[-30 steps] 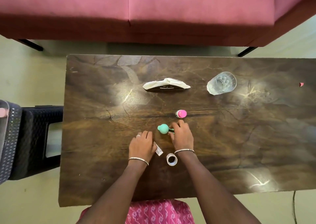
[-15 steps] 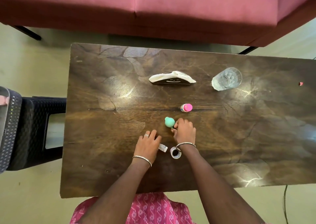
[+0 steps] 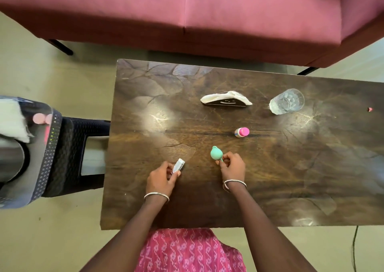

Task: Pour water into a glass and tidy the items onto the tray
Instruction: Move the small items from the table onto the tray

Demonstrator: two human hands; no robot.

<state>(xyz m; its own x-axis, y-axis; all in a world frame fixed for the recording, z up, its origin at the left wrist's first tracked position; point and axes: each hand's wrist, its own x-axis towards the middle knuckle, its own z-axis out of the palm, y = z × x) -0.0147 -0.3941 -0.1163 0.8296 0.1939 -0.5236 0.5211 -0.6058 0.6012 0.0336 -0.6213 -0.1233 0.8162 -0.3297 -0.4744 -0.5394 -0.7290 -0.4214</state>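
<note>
Home living rm, pink sofa behind dark wood coffee table, tiled floor

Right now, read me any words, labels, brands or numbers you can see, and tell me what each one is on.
No text here can be read.
White tube in the left hand: dark print along its side, too small and blurred.
Pink-capped bottle: a coloured label, too small.
Napkin holder: a pale curved mark, not lettering I can read.
Glass: no readable print.
</note>
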